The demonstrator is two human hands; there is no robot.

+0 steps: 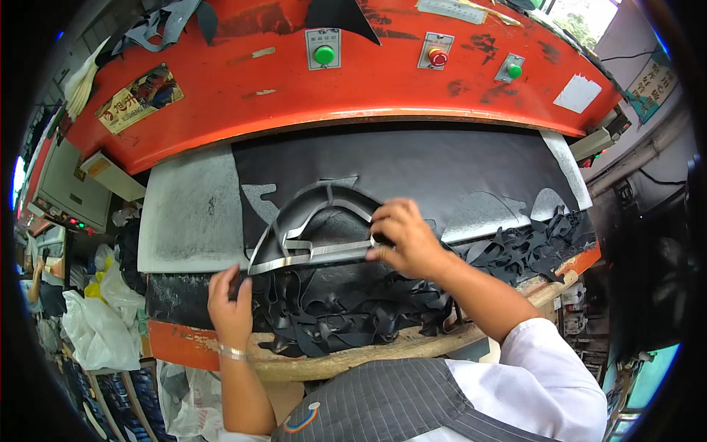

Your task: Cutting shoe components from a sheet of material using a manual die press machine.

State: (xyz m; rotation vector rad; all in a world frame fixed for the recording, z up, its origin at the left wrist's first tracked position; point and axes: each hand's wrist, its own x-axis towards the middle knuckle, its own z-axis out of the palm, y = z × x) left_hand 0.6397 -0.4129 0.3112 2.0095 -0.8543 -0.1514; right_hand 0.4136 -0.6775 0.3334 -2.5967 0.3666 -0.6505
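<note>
A curved metal cutting die (342,252), arched with a straight lower bar and inner struts, lies over a black leather sheet (412,162). My right hand (409,239) grips its right end, with fingers over the arch and thumb by the bar. My left hand (230,298) is just below the die's left corner, thumb and fingers apart, with no held thing visible between them. Cut-out gaps along the sheet's near edge show the grey-white board (191,210) beneath. Below the die, a heap of black leather offcuts (331,317) hangs at the front edge.
An orange-red press beam (258,96) spans the far side, bearing a green button (324,55), a red button (437,57) and another green one. A worn wooden rail (383,359) runs along the near edge. White plastic bags (99,331) hang at the left.
</note>
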